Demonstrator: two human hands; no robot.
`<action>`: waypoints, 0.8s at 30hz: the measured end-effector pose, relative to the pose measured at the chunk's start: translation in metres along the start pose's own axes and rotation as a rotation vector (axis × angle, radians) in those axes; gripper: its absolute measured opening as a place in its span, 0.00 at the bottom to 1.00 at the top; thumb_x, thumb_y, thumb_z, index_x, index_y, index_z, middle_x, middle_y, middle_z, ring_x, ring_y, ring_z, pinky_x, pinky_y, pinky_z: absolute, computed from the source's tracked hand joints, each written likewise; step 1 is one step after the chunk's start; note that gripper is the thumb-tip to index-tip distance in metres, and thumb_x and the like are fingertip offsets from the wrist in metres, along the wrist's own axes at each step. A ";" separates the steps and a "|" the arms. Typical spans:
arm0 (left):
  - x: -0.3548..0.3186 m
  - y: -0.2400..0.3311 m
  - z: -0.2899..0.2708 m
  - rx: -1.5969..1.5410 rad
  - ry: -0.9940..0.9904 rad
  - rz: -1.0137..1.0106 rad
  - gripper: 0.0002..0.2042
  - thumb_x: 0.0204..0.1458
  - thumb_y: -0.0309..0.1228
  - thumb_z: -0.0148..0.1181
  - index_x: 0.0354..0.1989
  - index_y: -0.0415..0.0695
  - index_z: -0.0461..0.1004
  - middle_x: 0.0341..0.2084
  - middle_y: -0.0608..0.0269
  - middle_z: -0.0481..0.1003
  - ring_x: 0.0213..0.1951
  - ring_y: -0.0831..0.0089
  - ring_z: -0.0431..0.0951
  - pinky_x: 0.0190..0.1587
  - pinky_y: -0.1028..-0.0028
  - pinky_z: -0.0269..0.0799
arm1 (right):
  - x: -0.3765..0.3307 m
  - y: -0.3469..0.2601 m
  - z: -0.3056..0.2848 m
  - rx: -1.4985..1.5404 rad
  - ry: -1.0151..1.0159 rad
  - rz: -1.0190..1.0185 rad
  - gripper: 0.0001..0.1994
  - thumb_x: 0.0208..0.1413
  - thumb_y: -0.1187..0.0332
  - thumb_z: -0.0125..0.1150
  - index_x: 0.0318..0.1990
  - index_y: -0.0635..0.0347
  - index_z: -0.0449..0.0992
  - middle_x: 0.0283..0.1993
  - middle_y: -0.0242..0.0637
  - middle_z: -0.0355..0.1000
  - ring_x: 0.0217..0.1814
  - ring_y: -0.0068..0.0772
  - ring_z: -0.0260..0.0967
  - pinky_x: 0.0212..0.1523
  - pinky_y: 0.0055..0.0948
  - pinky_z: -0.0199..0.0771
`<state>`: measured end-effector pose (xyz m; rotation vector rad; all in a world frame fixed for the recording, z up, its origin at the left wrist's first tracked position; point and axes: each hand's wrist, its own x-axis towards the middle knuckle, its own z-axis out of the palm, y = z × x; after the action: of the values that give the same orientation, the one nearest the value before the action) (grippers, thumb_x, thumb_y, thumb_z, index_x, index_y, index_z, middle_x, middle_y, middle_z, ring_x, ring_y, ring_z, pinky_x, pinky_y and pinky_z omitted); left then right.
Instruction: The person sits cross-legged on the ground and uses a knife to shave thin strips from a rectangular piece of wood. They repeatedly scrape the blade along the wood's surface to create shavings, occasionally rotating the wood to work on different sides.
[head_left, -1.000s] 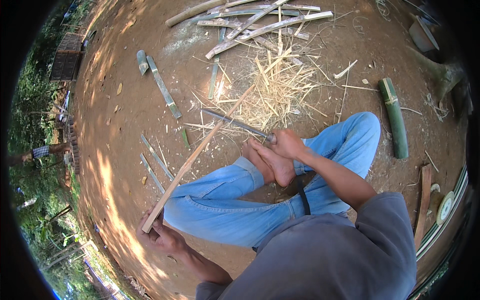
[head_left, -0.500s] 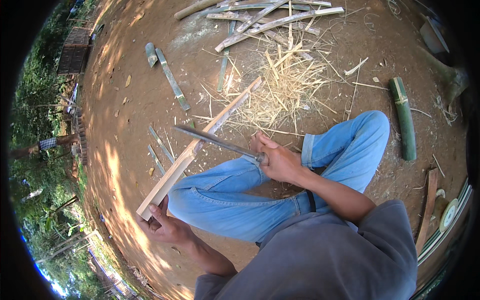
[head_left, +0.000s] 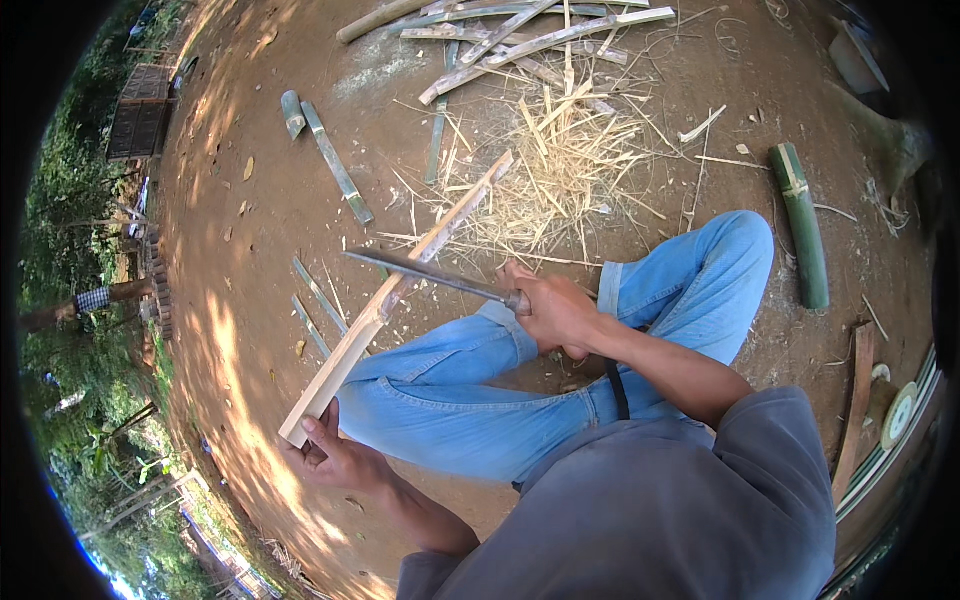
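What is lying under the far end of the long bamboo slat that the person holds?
Under the far end of the bamboo slat lies a heap of pale shavings on the dirt ground. The ground directly beneath the slat is covered.

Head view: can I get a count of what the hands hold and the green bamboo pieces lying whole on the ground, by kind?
Pale split bamboo slat, end gripped by the left hand: 1
Long-bladed knife, in the right hand: 1
Green bamboo pieces on the dirt (thick section, short piece, long strip): 3
Total: 5
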<state>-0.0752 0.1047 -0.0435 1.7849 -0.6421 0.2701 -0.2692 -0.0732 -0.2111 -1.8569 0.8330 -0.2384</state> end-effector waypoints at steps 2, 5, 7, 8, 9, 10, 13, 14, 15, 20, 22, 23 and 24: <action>0.001 0.003 0.001 0.007 -0.011 -0.014 0.15 0.60 0.34 0.57 0.41 0.32 0.66 0.33 0.44 0.75 0.36 0.59 0.81 0.40 0.68 0.84 | -0.002 0.026 0.028 -0.062 0.235 -0.090 0.16 0.51 0.61 0.57 0.37 0.69 0.77 0.32 0.58 0.75 0.37 0.59 0.75 0.40 0.49 0.75; 0.000 -0.004 -0.002 0.012 0.001 0.003 0.16 0.60 0.35 0.56 0.43 0.31 0.65 0.33 0.43 0.75 0.36 0.60 0.81 0.39 0.69 0.84 | 0.025 0.047 0.005 -0.040 0.171 0.220 0.14 0.48 0.63 0.59 0.35 0.66 0.76 0.27 0.59 0.72 0.32 0.61 0.73 0.33 0.51 0.72; 0.003 -0.007 0.002 0.006 0.011 0.004 0.17 0.60 0.35 0.55 0.44 0.30 0.64 0.33 0.42 0.74 0.36 0.60 0.81 0.39 0.69 0.85 | 0.030 0.047 0.011 -0.054 0.132 0.128 0.17 0.50 0.60 0.59 0.35 0.69 0.77 0.29 0.61 0.73 0.35 0.61 0.74 0.37 0.51 0.73; 0.000 -0.006 0.001 -0.001 0.002 -0.014 0.18 0.60 0.35 0.55 0.44 0.29 0.64 0.34 0.41 0.74 0.36 0.59 0.81 0.39 0.69 0.85 | 0.020 0.043 0.019 -0.058 0.095 0.107 0.18 0.51 0.58 0.59 0.35 0.70 0.77 0.30 0.62 0.74 0.36 0.60 0.75 0.38 0.50 0.74; 0.000 -0.005 0.003 -0.018 0.009 -0.020 0.18 0.60 0.35 0.56 0.45 0.29 0.64 0.34 0.41 0.74 0.37 0.59 0.81 0.39 0.69 0.85 | 0.015 0.018 0.008 -0.010 0.078 0.105 0.18 0.50 0.58 0.60 0.34 0.69 0.77 0.30 0.62 0.74 0.35 0.61 0.74 0.38 0.50 0.74; 0.001 -0.004 0.004 -0.032 0.013 -0.030 0.17 0.60 0.35 0.55 0.44 0.30 0.64 0.34 0.42 0.74 0.36 0.59 0.81 0.39 0.69 0.84 | 0.020 0.024 0.009 -0.016 0.105 0.129 0.18 0.49 0.58 0.61 0.34 0.69 0.77 0.29 0.62 0.74 0.35 0.61 0.74 0.38 0.50 0.74; -0.001 0.004 0.006 -0.037 0.018 -0.043 0.16 0.60 0.35 0.55 0.43 0.32 0.65 0.33 0.43 0.74 0.36 0.58 0.81 0.40 0.68 0.84 | 0.035 0.063 0.000 -0.019 0.113 0.263 0.19 0.50 0.57 0.61 0.36 0.69 0.76 0.29 0.62 0.73 0.34 0.61 0.74 0.38 0.50 0.74; -0.003 0.000 0.002 -0.006 0.037 -0.043 0.16 0.60 0.35 0.55 0.44 0.31 0.65 0.34 0.42 0.74 0.37 0.57 0.81 0.40 0.68 0.84 | 0.035 0.061 0.002 -0.045 0.136 0.220 0.17 0.50 0.59 0.61 0.34 0.68 0.76 0.29 0.61 0.73 0.34 0.61 0.74 0.37 0.51 0.74; -0.003 -0.003 0.001 0.025 0.056 -0.043 0.16 0.60 0.35 0.55 0.44 0.31 0.65 0.34 0.41 0.74 0.37 0.57 0.81 0.40 0.68 0.84 | 0.032 0.056 0.008 -0.071 0.159 0.178 0.16 0.49 0.60 0.60 0.33 0.67 0.76 0.28 0.60 0.73 0.33 0.60 0.74 0.37 0.51 0.73; 0.003 -0.001 0.005 -0.026 0.014 -0.058 0.19 0.60 0.35 0.56 0.47 0.28 0.63 0.34 0.39 0.75 0.36 0.58 0.81 0.39 0.68 0.84 | 0.055 0.090 0.013 -0.078 0.228 0.303 0.11 0.48 0.64 0.59 0.32 0.65 0.77 0.28 0.58 0.74 0.33 0.60 0.74 0.36 0.52 0.73; 0.006 -0.001 0.006 -0.015 0.004 -0.032 0.19 0.60 0.35 0.55 0.47 0.28 0.63 0.34 0.38 0.75 0.36 0.57 0.81 0.39 0.68 0.84 | 0.061 0.101 0.006 -0.122 0.155 0.272 0.16 0.51 0.60 0.59 0.34 0.67 0.77 0.31 0.60 0.75 0.34 0.60 0.75 0.38 0.50 0.75; 0.004 -0.005 0.002 0.016 0.044 -0.023 0.19 0.60 0.35 0.55 0.46 0.28 0.63 0.34 0.38 0.74 0.36 0.57 0.81 0.39 0.68 0.84 | 0.059 0.075 0.002 -0.116 0.115 0.200 0.15 0.51 0.61 0.59 0.35 0.67 0.78 0.32 0.60 0.75 0.35 0.60 0.75 0.38 0.50 0.75; 0.002 -0.005 0.000 0.038 0.057 -0.021 0.19 0.60 0.35 0.55 0.46 0.28 0.63 0.34 0.38 0.74 0.36 0.57 0.81 0.39 0.68 0.84 | 0.047 0.060 0.000 -0.108 0.087 0.156 0.15 0.51 0.61 0.58 0.35 0.67 0.78 0.32 0.60 0.75 0.35 0.60 0.75 0.38 0.50 0.75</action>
<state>-0.0712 0.1050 -0.0465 1.8125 -0.5809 0.3194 -0.2601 -0.1167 -0.2731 -1.8811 1.0638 -0.1796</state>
